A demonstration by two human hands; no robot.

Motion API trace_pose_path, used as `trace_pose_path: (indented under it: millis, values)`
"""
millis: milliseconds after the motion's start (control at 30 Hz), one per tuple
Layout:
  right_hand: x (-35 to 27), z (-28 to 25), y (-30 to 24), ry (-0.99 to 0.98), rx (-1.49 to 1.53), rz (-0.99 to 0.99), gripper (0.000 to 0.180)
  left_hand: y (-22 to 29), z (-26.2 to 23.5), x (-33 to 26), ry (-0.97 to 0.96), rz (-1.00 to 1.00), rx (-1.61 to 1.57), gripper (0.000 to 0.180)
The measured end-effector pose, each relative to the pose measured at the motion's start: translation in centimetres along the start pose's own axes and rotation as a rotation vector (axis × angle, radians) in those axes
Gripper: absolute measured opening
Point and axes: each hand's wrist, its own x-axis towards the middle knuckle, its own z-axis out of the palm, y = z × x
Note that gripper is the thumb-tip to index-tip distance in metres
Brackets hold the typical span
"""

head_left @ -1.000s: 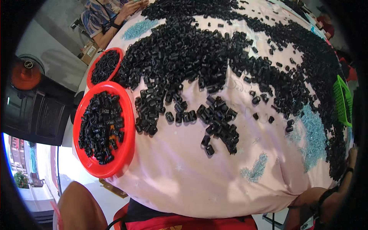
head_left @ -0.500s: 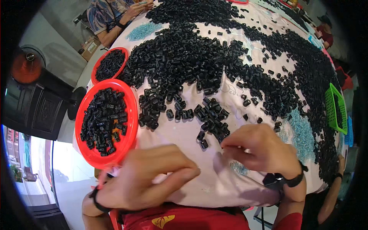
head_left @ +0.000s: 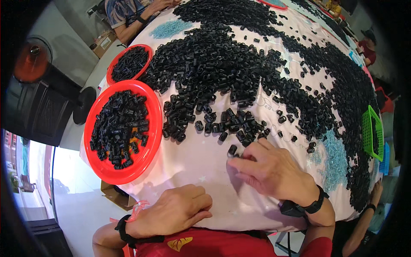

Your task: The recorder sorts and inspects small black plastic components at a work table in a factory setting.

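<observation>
My left hand [head_left: 177, 210] rests low over the near edge of the pale cloth, fingers curled inward; whatever they may hold is hidden. Farther right, my right hand [head_left: 274, 171] reaches down with bent fingers pinched at a small black plastic part [head_left: 232, 149], which shows at the fingertips. Just beyond it lies a loose cluster of the same short, hollow black parts [head_left: 237, 123]. These spill from a large heap [head_left: 205, 64] that spreads across the table.
To the left stands a red round tray [head_left: 155, 124] of black parts, with a smaller red tray [head_left: 147, 64] of thin black pieces behind. Pale blue beads [head_left: 335, 160] lie at right, near a green basket [head_left: 369, 137]. A co-worker's arms [head_left: 145, 17] rest at the far left edge.
My right hand has moved left and nearer, with a black part now at its fingertips. My left hand has lowered and curled. The view has shifted slightly.
</observation>
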Motion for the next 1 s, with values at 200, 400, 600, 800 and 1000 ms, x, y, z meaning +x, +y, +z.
trace_pose_path:
  millis: [200,400,600,800,1000]
  values:
    - [-0.2,-0.7,2.4,0.2,-0.052,0.112,0.037,-0.6,-0.3,-0.3,-0.047,0.039,-0.021,0.016]
    - [-1.0,-2.2,4.8,0.294,-0.053,0.229,0.021,-1.4,-0.8,-0.3,-0.174,0.064,0.008,0.015]
    - [-1.7,-2.8,4.9,0.307,-0.006,0.256,0.014,-1.4,-0.8,-0.9,-0.148,0.089,0.006,0.015]
    - [-2.6,-2.9,5.0,0.195,0.007,0.249,0.013,0.1,-1.1,-0.8,-0.144,0.02,0.034,0.014]
    - [-3.7,-4.5,5.2,0.071,-0.005,0.305,0.01,1.8,-0.7,-0.8,-0.191,-0.149,0.083,0.018]
